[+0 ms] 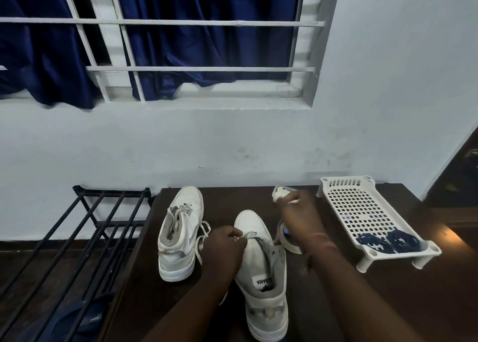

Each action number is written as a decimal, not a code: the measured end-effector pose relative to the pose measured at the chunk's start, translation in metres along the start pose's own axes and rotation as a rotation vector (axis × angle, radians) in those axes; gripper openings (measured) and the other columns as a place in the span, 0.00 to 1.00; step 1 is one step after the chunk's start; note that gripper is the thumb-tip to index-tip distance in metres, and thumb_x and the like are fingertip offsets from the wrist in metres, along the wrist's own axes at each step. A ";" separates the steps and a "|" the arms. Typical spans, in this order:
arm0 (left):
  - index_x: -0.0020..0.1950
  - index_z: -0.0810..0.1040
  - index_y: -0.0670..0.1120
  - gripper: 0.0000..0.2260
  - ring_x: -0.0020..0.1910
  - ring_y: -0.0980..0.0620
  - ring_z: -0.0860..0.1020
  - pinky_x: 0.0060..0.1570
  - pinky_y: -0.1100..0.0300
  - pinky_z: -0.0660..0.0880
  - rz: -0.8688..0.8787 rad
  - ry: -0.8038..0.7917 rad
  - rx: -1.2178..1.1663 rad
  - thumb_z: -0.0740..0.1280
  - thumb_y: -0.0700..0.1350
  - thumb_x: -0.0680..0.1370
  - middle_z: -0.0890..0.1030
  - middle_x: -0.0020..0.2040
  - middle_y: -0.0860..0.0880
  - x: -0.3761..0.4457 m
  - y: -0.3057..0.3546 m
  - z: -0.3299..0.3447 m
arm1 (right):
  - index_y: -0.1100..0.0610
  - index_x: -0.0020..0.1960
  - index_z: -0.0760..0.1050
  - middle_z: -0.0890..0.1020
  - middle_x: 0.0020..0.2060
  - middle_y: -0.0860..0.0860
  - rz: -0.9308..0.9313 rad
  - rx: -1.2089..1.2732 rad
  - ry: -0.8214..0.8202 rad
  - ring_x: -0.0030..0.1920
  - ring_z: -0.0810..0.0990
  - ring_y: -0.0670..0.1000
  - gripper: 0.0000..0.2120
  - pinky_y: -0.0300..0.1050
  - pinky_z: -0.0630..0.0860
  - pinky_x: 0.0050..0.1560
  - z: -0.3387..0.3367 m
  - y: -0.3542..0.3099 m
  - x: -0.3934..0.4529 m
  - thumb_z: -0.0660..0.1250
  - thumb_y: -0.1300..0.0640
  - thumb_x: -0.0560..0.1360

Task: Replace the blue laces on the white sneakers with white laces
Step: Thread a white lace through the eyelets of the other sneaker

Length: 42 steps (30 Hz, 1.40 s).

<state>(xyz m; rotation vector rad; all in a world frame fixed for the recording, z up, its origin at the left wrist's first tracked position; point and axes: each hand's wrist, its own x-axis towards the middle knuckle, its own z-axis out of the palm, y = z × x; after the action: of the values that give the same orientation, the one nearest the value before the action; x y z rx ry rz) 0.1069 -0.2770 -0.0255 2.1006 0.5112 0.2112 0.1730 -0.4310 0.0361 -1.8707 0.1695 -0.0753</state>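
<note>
The dark desk (336, 303) fills the lower frame. At lower centre, the near white sneaker (261, 272) is mid-lacing, I judge; the far sneaker (178, 235) already wears white. Blue laces (390, 242) lie in the slotted tray (362, 212), right. Left hand (223, 248) grip pinches a white lace (244, 237); right hand (300, 212) grip pulls its other end. Next: thread the following eyelet.

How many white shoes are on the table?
2. One shoe stands at the left of the dark table, already laced white. The other shoe is nearer the middle, with the left hand at its lace.
</note>
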 end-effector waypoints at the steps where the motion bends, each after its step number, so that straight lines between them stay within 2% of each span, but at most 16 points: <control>1: 0.40 0.85 0.53 0.01 0.40 0.59 0.82 0.47 0.57 0.78 0.008 0.001 0.001 0.74 0.48 0.69 0.84 0.35 0.57 -0.001 0.001 -0.001 | 0.52 0.42 0.73 0.81 0.37 0.49 -0.111 -0.255 -0.090 0.39 0.78 0.52 0.06 0.42 0.72 0.41 0.009 0.012 -0.003 0.68 0.52 0.69; 4: 0.37 0.85 0.52 0.02 0.38 0.60 0.81 0.44 0.58 0.78 0.023 -0.002 -0.005 0.75 0.48 0.70 0.84 0.34 0.56 -0.002 0.002 -0.003 | 0.52 0.47 0.78 0.81 0.45 0.50 -0.381 -0.861 -0.341 0.49 0.80 0.51 0.06 0.42 0.74 0.47 0.038 0.041 -0.013 0.67 0.53 0.72; 7: 0.37 0.85 0.52 0.02 0.37 0.58 0.81 0.43 0.58 0.77 0.029 -0.022 0.002 0.72 0.47 0.69 0.84 0.33 0.57 -0.002 0.003 -0.004 | 0.55 0.48 0.81 0.81 0.47 0.53 -0.443 -1.059 -0.260 0.50 0.80 0.54 0.09 0.44 0.76 0.48 0.049 0.049 -0.017 0.62 0.56 0.75; 9: 0.37 0.85 0.52 0.06 0.38 0.57 0.81 0.43 0.57 0.78 0.022 -0.026 -0.005 0.69 0.50 0.65 0.83 0.34 0.57 -0.003 0.004 -0.005 | 0.57 0.44 0.81 0.82 0.44 0.54 -0.435 -0.862 -0.220 0.48 0.80 0.54 0.09 0.43 0.73 0.47 0.047 0.044 -0.009 0.62 0.58 0.75; 12: 0.39 0.85 0.52 0.10 0.39 0.56 0.81 0.44 0.56 0.78 -0.004 -0.019 -0.010 0.66 0.50 0.62 0.83 0.34 0.56 -0.003 0.004 -0.005 | 0.57 0.38 0.78 0.79 0.37 0.51 -0.269 -0.237 -0.011 0.40 0.77 0.51 0.09 0.47 0.76 0.49 0.023 0.014 0.005 0.61 0.59 0.73; 14: 0.39 0.85 0.52 0.10 0.40 0.56 0.81 0.46 0.55 0.78 -0.021 -0.013 -0.012 0.66 0.50 0.63 0.83 0.35 0.56 -0.003 0.005 -0.005 | 0.53 0.34 0.73 0.76 0.32 0.50 0.062 0.448 0.146 0.32 0.73 0.50 0.09 0.49 0.76 0.38 0.002 -0.010 0.011 0.59 0.56 0.71; 16: 0.40 0.84 0.53 0.11 0.41 0.55 0.81 0.49 0.54 0.78 -0.029 0.001 0.001 0.66 0.51 0.63 0.84 0.36 0.57 -0.003 0.005 -0.004 | 0.54 0.28 0.73 0.75 0.27 0.51 0.190 0.662 0.143 0.26 0.70 0.50 0.13 0.43 0.67 0.28 -0.013 -0.014 0.015 0.60 0.54 0.70; 19: 0.40 0.85 0.52 0.11 0.41 0.56 0.82 0.50 0.54 0.78 -0.034 -0.012 -0.004 0.66 0.52 0.62 0.84 0.36 0.57 -0.003 0.006 -0.003 | 0.56 0.36 0.74 0.77 0.30 0.54 0.068 0.174 -0.083 0.27 0.74 0.51 0.11 0.41 0.67 0.30 -0.006 -0.003 0.005 0.69 0.51 0.73; 21: 0.41 0.85 0.53 0.13 0.41 0.57 0.82 0.50 0.55 0.78 -0.029 -0.018 -0.008 0.65 0.53 0.62 0.84 0.37 0.57 -0.004 0.007 -0.004 | 0.54 0.45 0.76 0.80 0.38 0.50 -0.171 -0.381 -0.241 0.39 0.79 0.48 0.11 0.42 0.71 0.39 0.011 0.017 -0.004 0.73 0.49 0.71; 23: 0.44 0.86 0.54 0.16 0.44 0.58 0.82 0.50 0.57 0.77 -0.012 -0.037 -0.023 0.66 0.54 0.62 0.85 0.39 0.57 -0.006 0.008 -0.005 | 0.51 0.48 0.78 0.81 0.45 0.47 -0.333 -0.761 -0.367 0.48 0.80 0.49 0.09 0.42 0.74 0.46 0.027 0.032 -0.011 0.71 0.49 0.70; 25: 0.47 0.87 0.53 0.18 0.46 0.58 0.83 0.52 0.57 0.77 0.009 -0.051 -0.035 0.65 0.54 0.62 0.86 0.42 0.57 -0.007 0.008 -0.006 | 0.52 0.49 0.79 0.82 0.47 0.50 -0.416 -0.983 -0.333 0.51 0.81 0.53 0.08 0.43 0.75 0.45 0.038 0.037 -0.015 0.65 0.52 0.73; 28: 0.49 0.87 0.53 0.20 0.48 0.57 0.82 0.56 0.54 0.76 -0.006 -0.037 -0.035 0.65 0.53 0.61 0.86 0.44 0.57 -0.007 0.008 -0.008 | 0.54 0.49 0.78 0.82 0.47 0.52 -0.430 -0.994 -0.213 0.51 0.81 0.54 0.08 0.42 0.69 0.40 0.037 0.030 -0.016 0.61 0.56 0.76; 33: 0.44 0.87 0.49 0.12 0.43 0.54 0.82 0.48 0.56 0.78 -0.018 -0.029 -0.036 0.69 0.50 0.64 0.86 0.39 0.52 -0.007 0.010 -0.008 | 0.61 0.57 0.73 0.79 0.52 0.60 -0.091 -0.172 0.316 0.54 0.78 0.60 0.10 0.44 0.69 0.48 -0.008 -0.012 0.000 0.58 0.58 0.80; 35: 0.41 0.86 0.47 0.06 0.41 0.55 0.82 0.46 0.56 0.78 -0.015 -0.028 -0.038 0.71 0.45 0.67 0.85 0.37 0.51 -0.007 0.010 -0.007 | 0.63 0.57 0.71 0.79 0.52 0.61 -0.055 -0.016 0.474 0.54 0.77 0.61 0.11 0.43 0.66 0.48 -0.025 -0.016 0.009 0.57 0.57 0.80; 40: 0.39 0.84 0.45 0.12 0.37 0.52 0.80 0.43 0.53 0.76 0.010 -0.031 -0.013 0.66 0.50 0.62 0.84 0.37 0.47 -0.006 0.007 -0.005 | 0.54 0.54 0.73 0.82 0.49 0.53 -0.215 -0.745 -0.017 0.50 0.81 0.57 0.11 0.43 0.73 0.46 0.002 0.019 0.001 0.63 0.52 0.73; 42: 0.38 0.83 0.44 0.14 0.34 0.53 0.78 0.42 0.50 0.75 0.034 -0.037 0.007 0.65 0.51 0.62 0.83 0.37 0.45 -0.005 0.006 -0.003 | 0.52 0.53 0.75 0.82 0.48 0.51 -0.288 -0.840 -0.206 0.51 0.80 0.55 0.10 0.44 0.74 0.48 0.023 0.029 -0.011 0.64 0.53 0.72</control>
<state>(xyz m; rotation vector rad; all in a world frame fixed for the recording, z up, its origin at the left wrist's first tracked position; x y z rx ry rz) 0.1028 -0.2794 -0.0185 2.1169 0.4553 0.1904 0.1636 -0.4160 0.0017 -2.7135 -0.2566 -0.0041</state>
